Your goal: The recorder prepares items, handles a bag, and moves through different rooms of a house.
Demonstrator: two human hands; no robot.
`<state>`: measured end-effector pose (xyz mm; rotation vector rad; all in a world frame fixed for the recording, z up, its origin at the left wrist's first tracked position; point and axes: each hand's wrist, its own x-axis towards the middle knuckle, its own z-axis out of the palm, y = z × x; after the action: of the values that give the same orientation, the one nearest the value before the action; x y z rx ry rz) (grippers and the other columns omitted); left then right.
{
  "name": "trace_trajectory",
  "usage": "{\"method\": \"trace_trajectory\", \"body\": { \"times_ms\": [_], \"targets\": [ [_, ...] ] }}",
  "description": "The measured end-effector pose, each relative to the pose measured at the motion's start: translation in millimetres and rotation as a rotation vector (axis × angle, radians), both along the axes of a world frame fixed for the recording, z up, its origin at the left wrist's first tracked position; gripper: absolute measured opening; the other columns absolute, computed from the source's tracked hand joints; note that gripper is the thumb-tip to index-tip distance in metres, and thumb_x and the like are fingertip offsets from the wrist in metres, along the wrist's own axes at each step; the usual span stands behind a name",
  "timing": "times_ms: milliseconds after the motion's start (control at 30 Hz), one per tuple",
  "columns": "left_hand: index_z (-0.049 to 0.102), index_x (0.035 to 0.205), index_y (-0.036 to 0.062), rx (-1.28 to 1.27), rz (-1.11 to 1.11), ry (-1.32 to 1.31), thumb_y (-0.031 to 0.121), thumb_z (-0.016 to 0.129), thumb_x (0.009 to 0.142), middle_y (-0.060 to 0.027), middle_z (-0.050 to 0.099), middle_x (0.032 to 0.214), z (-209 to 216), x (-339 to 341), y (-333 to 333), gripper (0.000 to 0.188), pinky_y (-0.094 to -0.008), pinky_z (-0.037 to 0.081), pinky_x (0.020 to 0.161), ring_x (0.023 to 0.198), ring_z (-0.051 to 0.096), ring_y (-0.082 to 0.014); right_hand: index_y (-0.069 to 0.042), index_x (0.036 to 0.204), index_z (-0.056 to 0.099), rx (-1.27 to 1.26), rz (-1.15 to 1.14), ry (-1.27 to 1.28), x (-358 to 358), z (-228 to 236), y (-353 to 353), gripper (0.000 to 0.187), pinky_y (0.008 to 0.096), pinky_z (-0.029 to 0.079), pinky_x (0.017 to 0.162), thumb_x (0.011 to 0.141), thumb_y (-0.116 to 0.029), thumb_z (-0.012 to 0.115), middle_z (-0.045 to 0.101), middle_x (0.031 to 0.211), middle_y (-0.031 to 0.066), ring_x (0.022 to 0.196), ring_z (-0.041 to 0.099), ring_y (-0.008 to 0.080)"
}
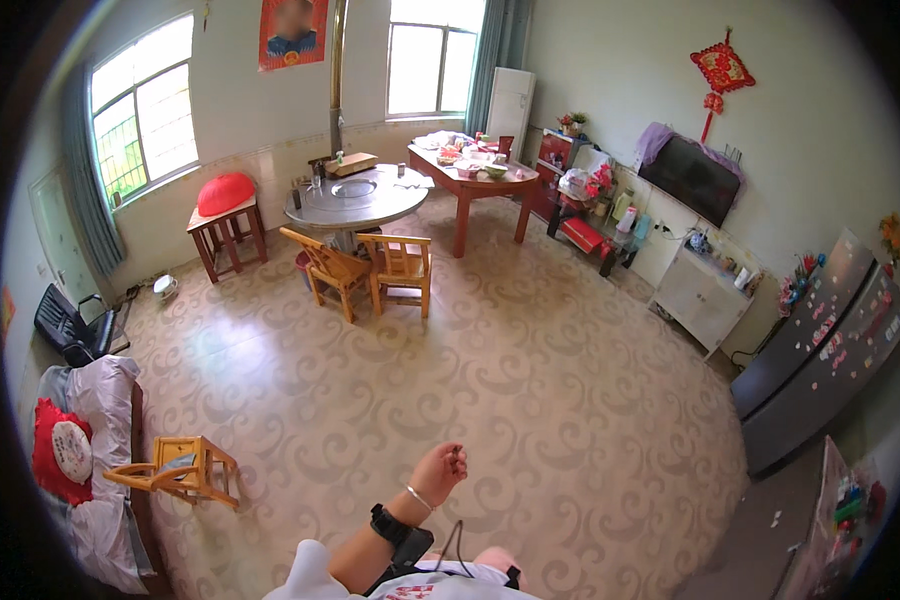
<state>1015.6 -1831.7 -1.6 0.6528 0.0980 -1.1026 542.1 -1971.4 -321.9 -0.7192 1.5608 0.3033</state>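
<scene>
My left hand (441, 474) reaches out over the patterned floor, with its fingers curled in toward the palm. A small dark spot shows among the fingertips; whether it is a thing or shadow I cannot make out. A pale bangle (419, 497) circles this wrist, and behind it sits a black strap (388, 524) with a dark device (412, 548). A thin black cable (454, 542) loops beside the device. Low in the middle, a blurred patch of skin (494, 559) lies by a bit of black band; its fingers, if it is my right hand, are hidden.
A wooden chair (198, 468) stands left by a sofa (110, 400). Ahead, two wooden chairs (403, 268) face a round table (370, 207); a red-brown table (470, 178) holds bowls. A television (689, 182), white cabinet (705, 295) and grey fridge (820, 350) line the right side.
</scene>
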Motion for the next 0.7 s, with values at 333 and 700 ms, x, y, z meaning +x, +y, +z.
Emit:
{"method": "trace_trajectory", "body": {
  "times_ms": [333, 700],
  "targets": [
    [0.049, 0.083, 0.0068, 0.060, -0.063, 0.135, 0.015, 0.043, 0.086, -0.0033, 0.051, 0.067, -32.4, 101.9, -155.3, 0.011, -0.0268, 0.041, 0.058, 0.059, 0.047, -0.0151, -0.002, 0.079, 0.060, -0.070, 0.154, -0.191, 169.9, -18.4, -163.2, 0.035, 0.0413, 0.046, 0.057, 0.077, -0.033, 0.044, 0.061, 0.071, 0.0125, 0.061, 0.057, 0.0271],
    [0.051, 0.082, 0.0081, -0.014, 0.175, 0.062, 0.019, 0.047, 0.088, -0.0034, 0.054, 0.069, 4.3, 243.4, -337.3, 0.013, -0.0260, 0.044, 0.058, 0.060, 0.050, -0.0148, -0.003, 0.073, 0.062, -0.756, 0.263, -0.332, 523.2, 32.0, -616.0, 0.027, 0.0354, 0.047, 0.056, 0.081, -0.025, 0.048, 0.061, 0.068, 0.0088, 0.058, 0.056, 0.0200]
  ]
}}
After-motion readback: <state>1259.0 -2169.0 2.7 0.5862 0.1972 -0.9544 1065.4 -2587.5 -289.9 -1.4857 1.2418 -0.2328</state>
